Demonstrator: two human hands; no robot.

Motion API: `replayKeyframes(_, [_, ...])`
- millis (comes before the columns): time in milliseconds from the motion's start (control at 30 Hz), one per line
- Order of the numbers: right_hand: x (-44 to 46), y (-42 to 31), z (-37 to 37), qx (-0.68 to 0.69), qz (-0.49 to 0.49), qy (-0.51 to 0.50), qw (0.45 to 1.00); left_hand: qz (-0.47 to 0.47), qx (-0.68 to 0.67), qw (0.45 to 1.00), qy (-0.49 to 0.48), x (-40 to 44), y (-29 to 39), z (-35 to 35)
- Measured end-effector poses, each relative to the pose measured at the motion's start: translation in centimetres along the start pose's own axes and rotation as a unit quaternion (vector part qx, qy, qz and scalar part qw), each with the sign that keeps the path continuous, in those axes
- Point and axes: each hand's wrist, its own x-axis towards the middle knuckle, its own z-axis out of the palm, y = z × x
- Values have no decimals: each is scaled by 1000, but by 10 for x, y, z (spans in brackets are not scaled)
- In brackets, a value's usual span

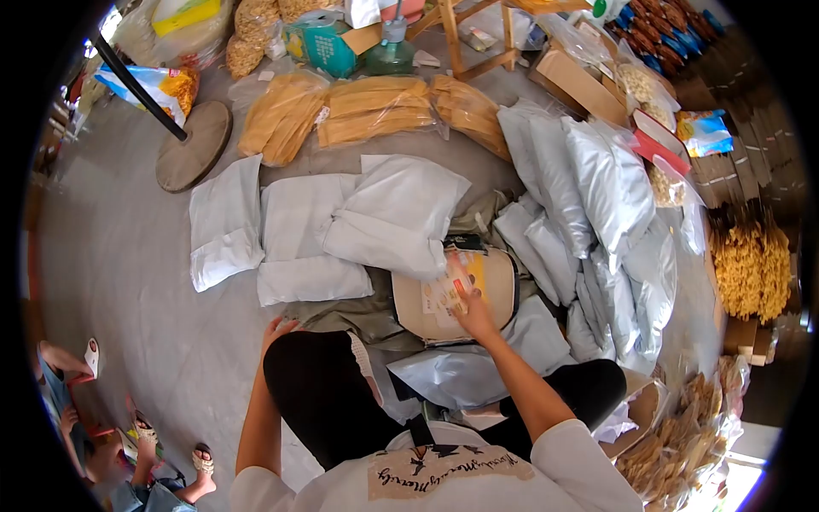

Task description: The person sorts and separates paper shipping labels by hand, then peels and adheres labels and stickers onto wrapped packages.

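Observation:
My right hand (471,309) is at a printed packet (445,294) with white and orange areas, lying over a beige padded case (411,309) between my knees. Its fingers touch the packet; whether they grip it is unclear. My left hand (280,328) is beside my left knee, mostly hidden behind it, holding nothing that shows. White mailer bags (397,213) lie just beyond the case. A silver bag (461,375) lies under my right forearm.
Silver bags (601,183) are piled at the right. Bundles of yellow-brown sticks (375,111) lie beyond the mailers. A round-based pole stand (194,147) stands at the upper left. Other people's feet (203,461) show at the lower left.

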Motion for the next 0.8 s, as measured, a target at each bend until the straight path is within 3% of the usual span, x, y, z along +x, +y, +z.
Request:
replayKeyframes(33, [-11, 23, 14, 6, 11, -80, 997, 9, 0, 999, -31, -11, 9, 10])
replayKeyframes(67, [-24, 18, 7, 7, 14, -74, 997, 19, 8, 998, -56, -25, 24, 24])
replayKeyframes(133, [-59, -6, -13, -132, -17, -342, 930, 31, 50, 994, -87, -58, 63, 60])
replayKeyframes(167, [-73, -10, -14, -130, -15, -338, 932, 48, 88, 989, -113, -72, 79, 75])
replayKeyframes(233, [-98, -17, -12, -267, -74, -219, 936, 87, 95, 977, -168, -104, 111, 102])
replayKeyframes(300, [-118, -24, -11, -298, -97, -243, 918, 129, 103, 960, -225, -137, 139, 131])
replayKeyframes(367, [-140, -21, -3, -343, 2, -402, 849, 238, 281, 886, -281, -168, 155, 156])
replayKeyframes(400, [-152, -24, -5, -379, 14, -420, 824, 242, 283, 883, -284, -175, 155, 161])
replayKeyframes(433, [-158, -8, 4, -378, 15, -415, 827, 206, 347, 862, -307, -182, 155, 165])
replayKeyframes(500, [-159, 43, 28, -486, 10, -313, 816, 173, 410, 834, -327, -192, 154, 165])
replayKeyframes(533, [-158, 59, 34, -486, 9, -308, 818, 156, 391, 850, -316, -194, 152, 162])
replayKeyframes(567, [-157, 72, 38, -528, -32, -233, 816, 140, 372, 866, -305, -195, 151, 159])
replayKeyframes(600, [-160, 71, 39, -564, -72, -156, 808, 143, 375, 864, -305, -196, 152, 156])
replayKeyframes(633, [-160, 69, 39, -561, -71, -151, 811, 145, 380, 861, -304, -196, 153, 154])
replayKeyframes(700, [-149, 67, 30, -552, -114, 13, 826, 153, 384, 858, -305, -196, 153, 150])
replayKeyframes(733, [-143, 66, 21, -553, -116, 20, 825, 154, 377, 864, -297, -195, 153, 148])
replayKeyframes(800, [-134, 69, 6, -482, 100, -31, 870, 159, 371, 869, -286, -196, 152, 143])
